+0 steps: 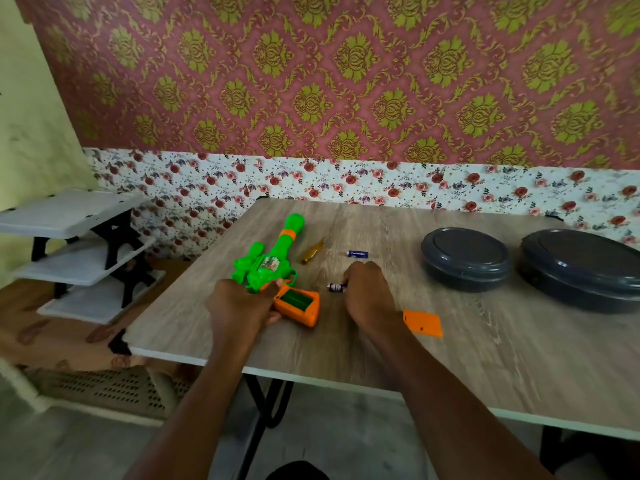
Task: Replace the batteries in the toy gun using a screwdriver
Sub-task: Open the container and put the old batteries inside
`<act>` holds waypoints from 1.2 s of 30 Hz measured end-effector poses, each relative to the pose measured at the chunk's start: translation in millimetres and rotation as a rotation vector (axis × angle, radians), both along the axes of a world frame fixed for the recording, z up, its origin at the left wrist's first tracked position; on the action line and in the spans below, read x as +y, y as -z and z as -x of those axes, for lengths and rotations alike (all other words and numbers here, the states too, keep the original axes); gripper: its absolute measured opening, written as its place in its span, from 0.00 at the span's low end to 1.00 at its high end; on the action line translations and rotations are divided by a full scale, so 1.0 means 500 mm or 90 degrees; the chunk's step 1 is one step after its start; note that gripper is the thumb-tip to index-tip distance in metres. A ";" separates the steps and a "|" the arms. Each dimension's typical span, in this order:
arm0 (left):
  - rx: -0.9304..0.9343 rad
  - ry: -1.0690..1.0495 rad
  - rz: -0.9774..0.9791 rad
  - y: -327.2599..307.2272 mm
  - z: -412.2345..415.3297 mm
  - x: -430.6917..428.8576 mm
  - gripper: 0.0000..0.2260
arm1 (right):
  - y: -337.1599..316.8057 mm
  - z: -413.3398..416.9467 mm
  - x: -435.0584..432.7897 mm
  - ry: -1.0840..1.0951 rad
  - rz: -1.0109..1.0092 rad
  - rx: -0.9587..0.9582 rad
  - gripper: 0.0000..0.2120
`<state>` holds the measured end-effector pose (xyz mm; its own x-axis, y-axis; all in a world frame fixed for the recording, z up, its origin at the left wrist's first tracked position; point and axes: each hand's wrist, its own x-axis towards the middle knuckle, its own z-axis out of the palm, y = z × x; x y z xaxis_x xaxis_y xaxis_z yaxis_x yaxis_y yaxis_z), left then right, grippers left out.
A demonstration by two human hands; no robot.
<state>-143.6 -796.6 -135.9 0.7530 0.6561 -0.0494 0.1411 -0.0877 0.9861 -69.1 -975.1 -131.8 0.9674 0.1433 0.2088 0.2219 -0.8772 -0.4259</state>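
Cover (pixel 422 323) off beside the right wrist. Left hand (pixel 239 303) grips the toy gun (pixel 273 261), compartment open; right hand (pixel 367 292) pinches a battery (pixel 336 287) on the surface (pixel 381 358). Next, probably: seat it, poles matched.

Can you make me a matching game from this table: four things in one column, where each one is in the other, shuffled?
1 screwdriver
2 orange cover
3 toy gun
4 dark battery

a at the fingertips of the right hand
b gripped by the left hand
c lying right of the right wrist
d between toy gun and blue battery

Pairs: 1-d, 2-c, 3-b, 4-a
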 end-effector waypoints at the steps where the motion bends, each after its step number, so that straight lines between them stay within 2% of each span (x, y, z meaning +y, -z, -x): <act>1: 0.013 0.001 -0.040 -0.005 0.004 0.000 0.18 | 0.003 -0.003 -0.002 0.000 -0.006 -0.005 0.10; 6: 0.022 -0.045 -0.321 0.001 0.012 0.006 0.23 | 0.009 -0.013 -0.013 -0.008 -0.031 -0.017 0.11; 10: -0.089 -0.079 -0.391 -0.008 0.021 -0.030 0.08 | 0.000 -0.013 -0.030 -0.010 -0.082 -0.048 0.12; 12: -0.158 -0.038 -0.385 -0.014 0.018 -0.062 0.03 | -0.014 -0.007 -0.053 -0.024 -0.111 -0.071 0.13; 16: -0.250 0.078 -0.369 -0.004 -0.019 -0.130 0.06 | -0.033 -0.001 -0.124 -0.010 -0.152 -0.153 0.13; 19: -0.287 0.158 -0.414 -0.001 -0.059 -0.198 0.06 | -0.036 -0.006 -0.196 0.020 -0.103 -0.219 0.14; 21: -0.290 0.221 -0.444 -0.003 -0.090 -0.242 0.06 | -0.037 -0.020 -0.248 0.055 -0.087 -0.254 0.16; 25: -0.273 0.327 -0.410 -0.018 -0.148 -0.317 0.07 | -0.055 -0.055 -0.313 0.083 -0.064 -0.175 0.21; 28: -0.239 0.346 -0.365 -0.024 -0.194 -0.347 0.08 | -0.056 -0.060 -0.338 0.084 0.002 -0.139 0.22; 36: -0.232 0.362 -0.234 -0.007 -0.233 -0.366 0.10 | -0.022 -0.058 -0.361 0.058 0.073 -0.185 0.23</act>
